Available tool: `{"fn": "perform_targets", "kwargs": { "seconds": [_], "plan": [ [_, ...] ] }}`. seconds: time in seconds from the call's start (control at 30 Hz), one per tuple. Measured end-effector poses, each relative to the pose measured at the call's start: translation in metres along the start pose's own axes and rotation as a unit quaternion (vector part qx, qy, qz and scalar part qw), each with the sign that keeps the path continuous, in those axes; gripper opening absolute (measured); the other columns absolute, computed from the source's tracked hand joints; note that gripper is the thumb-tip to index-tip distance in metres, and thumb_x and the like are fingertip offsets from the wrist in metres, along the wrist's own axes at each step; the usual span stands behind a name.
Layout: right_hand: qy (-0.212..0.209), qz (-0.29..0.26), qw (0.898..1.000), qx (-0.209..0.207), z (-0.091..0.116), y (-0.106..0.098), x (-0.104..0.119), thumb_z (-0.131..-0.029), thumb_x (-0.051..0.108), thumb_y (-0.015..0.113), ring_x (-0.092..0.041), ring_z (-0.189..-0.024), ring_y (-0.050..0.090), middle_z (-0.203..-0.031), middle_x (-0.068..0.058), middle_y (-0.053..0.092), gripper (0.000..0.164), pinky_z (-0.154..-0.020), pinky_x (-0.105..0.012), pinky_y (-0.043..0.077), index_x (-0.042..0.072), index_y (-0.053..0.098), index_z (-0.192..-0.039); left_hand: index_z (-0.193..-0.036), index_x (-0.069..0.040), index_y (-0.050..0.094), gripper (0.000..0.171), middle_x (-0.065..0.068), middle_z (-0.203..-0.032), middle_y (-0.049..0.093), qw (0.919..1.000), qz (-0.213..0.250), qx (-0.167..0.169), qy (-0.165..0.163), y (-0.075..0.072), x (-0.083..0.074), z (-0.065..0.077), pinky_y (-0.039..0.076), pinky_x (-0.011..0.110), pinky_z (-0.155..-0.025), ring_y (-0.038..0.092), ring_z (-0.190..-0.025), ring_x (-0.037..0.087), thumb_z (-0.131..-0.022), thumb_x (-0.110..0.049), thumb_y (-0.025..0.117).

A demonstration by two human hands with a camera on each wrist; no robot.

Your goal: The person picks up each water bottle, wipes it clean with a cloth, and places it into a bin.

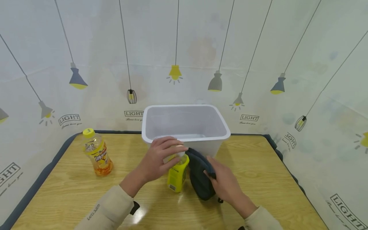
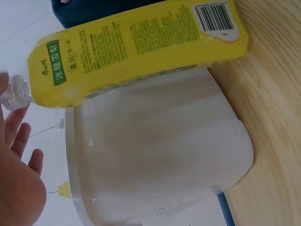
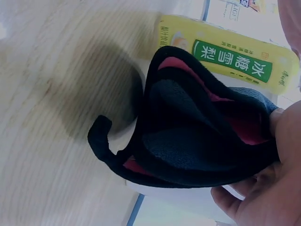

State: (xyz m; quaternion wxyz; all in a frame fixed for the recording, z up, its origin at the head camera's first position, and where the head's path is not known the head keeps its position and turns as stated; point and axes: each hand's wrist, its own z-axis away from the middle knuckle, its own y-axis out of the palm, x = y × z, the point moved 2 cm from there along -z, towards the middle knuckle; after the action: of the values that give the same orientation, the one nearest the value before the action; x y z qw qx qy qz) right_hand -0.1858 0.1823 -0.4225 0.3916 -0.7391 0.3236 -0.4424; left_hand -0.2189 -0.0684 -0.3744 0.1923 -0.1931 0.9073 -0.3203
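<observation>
A yellow-labelled drink bottle [image 1: 176,177] stands nearly upright in front of the white bin. My left hand [image 1: 161,156] grips it from above, with the fingers and thumb about its cap and neck. Close beside it on the right is a dark blue soft fabric piece [image 1: 201,179], edged in black. In the right wrist view this fabric piece [image 3: 188,127] shows folds, pink inner parts and a short black strap end. My right hand [image 1: 225,179] pinches it along its right edge, the thumb on the near side. The drink bottle [image 2: 141,52] overlaps the bin in the left wrist view.
The white bin [image 1: 187,139] stands at the table's back edge with its open top facing up. To the left, a clear bottle [image 1: 99,156] with a yellow cap holds some orange liquid. A lamp-printed sheet [image 1: 187,38] rises around the wooden table [image 1: 63,198].
</observation>
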Motion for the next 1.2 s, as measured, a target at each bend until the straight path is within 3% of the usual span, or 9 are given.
{"fn": "perform_targets", "kwargs": {
  "seconds": [0.2, 0.4, 0.63, 1.2],
  "plan": [
    [0.0, -0.003, 1.0, -0.002, -0.001, -0.003, 0.003, -0.098, 0.026, 0.058, -0.032, -0.131, 0.053, -0.145, -0.015, 0.051, 0.053, -0.104, -0.048, 0.046, 0.005, 0.046, -0.145, -0.12, -0.026, 0.07, 0.033, -0.009, -0.114, 0.071, 0.9999, 0.006, -0.002, -0.012, -0.002, -0.002, -0.003, 0.04, 0.04, -0.104, 0.055, -0.12, 0.019, -0.087, -0.029, 0.073],
    [-0.011, -0.01, 1.0, -0.023, -0.001, -0.008, 0.009, -0.098, 0.025, 0.059, -0.033, -0.129, 0.054, -0.144, -0.014, 0.052, 0.051, -0.102, -0.049, 0.047, 0.005, 0.047, -0.144, -0.13, -0.022, 0.063, 0.038, -0.008, -0.126, 0.067, 0.9993, 0.006, 0.029, -0.023, -0.001, -0.003, -0.003, 0.039, 0.04, -0.103, 0.053, -0.124, 0.018, -0.093, -0.028, 0.066],
    [-0.014, -0.014, 0.999, -0.029, -0.004, -0.012, 0.019, -0.1, 0.029, 0.055, -0.033, -0.128, 0.055, -0.146, -0.011, 0.052, 0.051, -0.102, -0.051, 0.046, 0.01, 0.045, -0.146, -0.133, -0.025, 0.061, 0.037, -0.008, -0.133, 0.063, 0.9985, 0.011, 0.048, -0.023, -0.001, 0.0, -0.001, 0.037, 0.043, -0.106, 0.049, -0.13, 0.02, -0.096, -0.026, 0.062],
    [-0.051, -0.025, 0.998, -0.042, -0.014, -0.01, 0.042, -0.099, 0.026, 0.057, -0.029, -0.129, 0.055, -0.143, -0.009, 0.054, 0.048, -0.105, -0.047, 0.045, 0.011, 0.049, -0.144, -0.136, -0.026, 0.058, 0.038, -0.007, -0.142, 0.057, 0.9981, 0.023, 0.056, -0.011, -0.003, 0.002, 0.002, 0.036, 0.045, -0.109, 0.047, -0.134, 0.026, -0.098, -0.024, 0.059]
  ]
}}
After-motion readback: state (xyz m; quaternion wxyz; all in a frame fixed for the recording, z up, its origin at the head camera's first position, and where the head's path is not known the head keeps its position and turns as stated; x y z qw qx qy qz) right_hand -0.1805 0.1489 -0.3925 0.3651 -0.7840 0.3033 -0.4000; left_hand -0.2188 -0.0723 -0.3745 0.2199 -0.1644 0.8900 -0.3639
